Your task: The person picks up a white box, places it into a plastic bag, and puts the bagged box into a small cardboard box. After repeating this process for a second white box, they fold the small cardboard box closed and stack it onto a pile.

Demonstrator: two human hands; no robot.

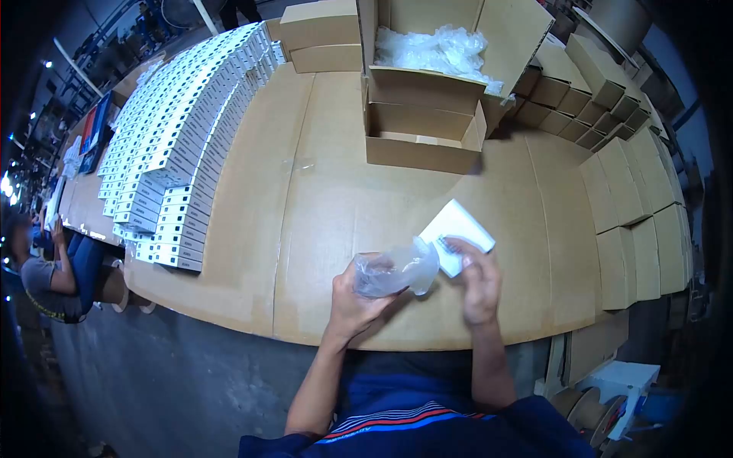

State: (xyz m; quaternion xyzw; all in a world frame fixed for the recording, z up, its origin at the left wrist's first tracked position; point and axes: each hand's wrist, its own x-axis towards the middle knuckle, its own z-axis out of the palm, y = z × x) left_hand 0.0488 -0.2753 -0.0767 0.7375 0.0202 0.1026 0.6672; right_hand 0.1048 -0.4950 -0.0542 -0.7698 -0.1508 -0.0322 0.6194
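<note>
My left hand is closed round a clear plastic bag, whose contents I cannot make out. Just right of the bag lies a white box, tilted on the cardboard-covered table. My right hand is at the lower right edge of this white box, fingers bent and slightly blurred; whether they grip anything is unclear. Beyond both hands stands an open brown carton, with a small light piece on its floor.
Stacked small white boxes fill the table's left side. A larger carton holding clear plastic bags stands at the back. Brown boxes line the right edge. Another person sits at far left.
</note>
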